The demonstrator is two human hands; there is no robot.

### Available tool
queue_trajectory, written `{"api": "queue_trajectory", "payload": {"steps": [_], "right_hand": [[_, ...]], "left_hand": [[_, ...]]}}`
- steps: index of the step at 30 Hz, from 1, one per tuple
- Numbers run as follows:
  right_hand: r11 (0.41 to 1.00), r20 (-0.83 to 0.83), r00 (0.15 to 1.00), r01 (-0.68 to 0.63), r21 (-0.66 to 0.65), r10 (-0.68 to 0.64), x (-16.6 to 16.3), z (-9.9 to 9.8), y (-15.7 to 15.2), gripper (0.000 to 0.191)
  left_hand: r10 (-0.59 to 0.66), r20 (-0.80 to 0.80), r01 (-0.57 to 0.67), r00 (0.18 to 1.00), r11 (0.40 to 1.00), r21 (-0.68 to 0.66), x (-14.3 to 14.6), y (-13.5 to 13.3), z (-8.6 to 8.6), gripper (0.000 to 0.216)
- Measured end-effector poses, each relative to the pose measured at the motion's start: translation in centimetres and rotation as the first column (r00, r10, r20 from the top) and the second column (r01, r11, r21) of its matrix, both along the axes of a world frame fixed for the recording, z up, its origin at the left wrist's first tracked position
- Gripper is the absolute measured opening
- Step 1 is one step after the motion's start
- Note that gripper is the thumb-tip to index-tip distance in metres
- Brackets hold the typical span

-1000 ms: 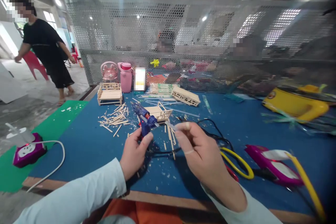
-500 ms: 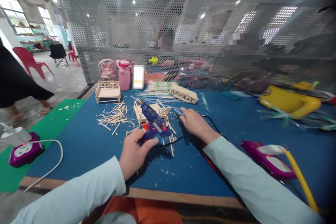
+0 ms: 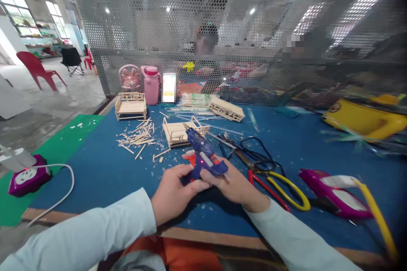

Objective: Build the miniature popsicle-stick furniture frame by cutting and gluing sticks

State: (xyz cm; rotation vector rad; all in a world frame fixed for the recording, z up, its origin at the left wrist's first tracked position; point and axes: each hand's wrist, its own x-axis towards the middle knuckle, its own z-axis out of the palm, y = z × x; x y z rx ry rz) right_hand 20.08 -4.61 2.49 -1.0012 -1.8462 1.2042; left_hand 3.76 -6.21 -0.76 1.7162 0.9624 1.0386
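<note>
A blue hot glue gun [image 3: 199,142] with an orange trigger and a small red light is held between both hands, its nozzle pointing up and away to the left. My left hand [image 3: 174,188] grips the handle from the left. My right hand [image 3: 238,182] is closed round its back right side; part of the grip is hidden by fingers. Just beyond the nozzle a small wooden stick model [image 3: 174,132], like a little bench or bed, rests on the blue table [image 3: 104,178]. Loose wooden sticks [image 3: 140,136] lie scattered left of it.
Two similar models [image 3: 132,108] [image 3: 226,109] stand farther back, near a pink bottle [image 3: 151,87] and a lit phone [image 3: 168,88]. At right lie a scissor-like tool with red and yellow handles [image 3: 294,192], black cable, a purple power strip [image 3: 337,197] and a yellow pot [image 3: 365,116]. Perforated metal screen [image 3: 127,29] behind.
My right hand has come back from the black cable near the bench model and taken hold of the glue gun. The gun has shifted right and nearer. The walking person at left is gone from view.
</note>
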Motion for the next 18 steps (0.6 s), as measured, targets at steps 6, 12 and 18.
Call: {"api": "queue_trajectory", "payload": {"steps": [6, 12, 18], "right_hand": [[0.940, -0.372, 0.928, -0.102, -0.327, -0.029, 0.9, 0.3, 2.0, 0.030], [0.777, -0.624, 0.781, -0.410, -0.478, 0.027, 1.3, -0.4, 2.7, 0.034], [0.832, -0.570, 0.815, -0.241, -0.499, -0.106, 1.8, -1.0, 2.0, 0.029]], "left_hand": [[-0.020, -0.190, 0.028, 0.982, 0.999, 0.040, -2.1, 2.1, 1.3, 0.021], [0.344, 0.026, -0.339, 0.939, 0.934, -0.115, -3.9, 7.6, 0.9, 0.015], [0.423, 0.137, -0.377, 0.896, 0.886, -0.270, -4.0, 9.3, -0.7, 0.014]]}}
